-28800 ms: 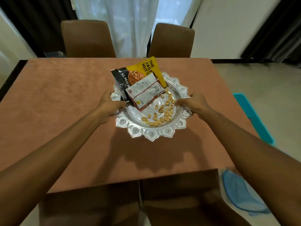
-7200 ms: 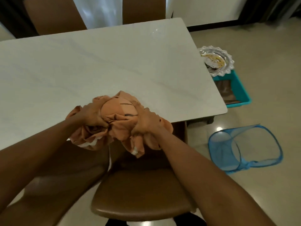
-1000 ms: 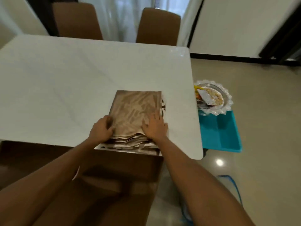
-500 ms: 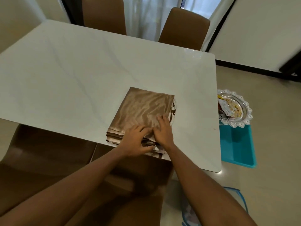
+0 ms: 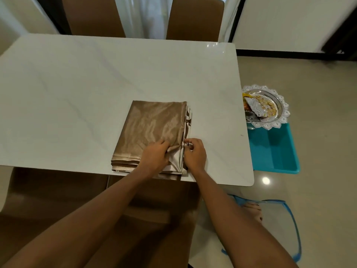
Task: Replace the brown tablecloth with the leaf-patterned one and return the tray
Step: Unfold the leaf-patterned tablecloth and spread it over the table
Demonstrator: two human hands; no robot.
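Note:
A folded tablecloth (image 5: 152,124), shiny tan on top with a brown pattern showing along its right edge, lies near the front edge of the bare white marble table (image 5: 87,89). My left hand (image 5: 155,156) pinches a raised fold at the cloth's near right corner. My right hand (image 5: 194,154) pinches the cloth's right edge just beside it. The silver scalloped tray (image 5: 278,120), holding nuts and snack packets, sits off the table on the far end of a teal bin (image 5: 276,151) on the floor to the right.
Two brown chairs (image 5: 193,18) stand at the table's far side and brown chair seats (image 5: 58,194) lie under the near edge. A blue mesh hamper (image 5: 286,225) sits on the floor at bottom right, beside my foot.
Both hands have shifted right along the cloth's near edge, from pressing on the stack to pinching up a layer at its right corner. The camera has moved back and left a little.

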